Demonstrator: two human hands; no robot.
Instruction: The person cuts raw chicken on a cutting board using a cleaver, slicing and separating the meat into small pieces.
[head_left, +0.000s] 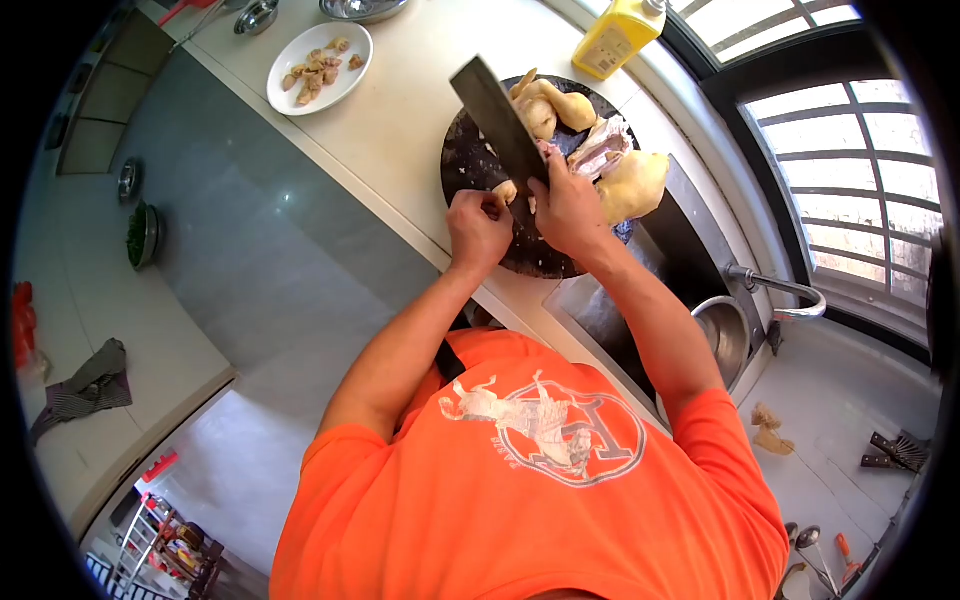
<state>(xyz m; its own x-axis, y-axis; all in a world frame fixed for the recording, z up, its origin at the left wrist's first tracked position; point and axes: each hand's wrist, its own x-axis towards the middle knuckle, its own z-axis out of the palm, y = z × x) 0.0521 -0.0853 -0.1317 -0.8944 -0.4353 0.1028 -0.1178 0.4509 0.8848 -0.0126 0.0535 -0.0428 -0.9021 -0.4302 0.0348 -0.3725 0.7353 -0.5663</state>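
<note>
A small piece (505, 191) is being touched on the left half of the board (537, 258) by curled fingertips of the left hand (480, 230), the nearer one (whether a grip is being applied cannot be told). Beyond those fingertips, toward the board's middle, the piece is being flanked by a cleaver (500, 115), which is being grasped in the right hand (570, 210), its long axis being angled toward the board's far-left edge.

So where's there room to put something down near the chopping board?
Bare counter lies between the white plate and chopping board, and also between the metal bowl and yellow bottle. The board's crowded: chicken, cleaver, left hand, right hand.
</note>
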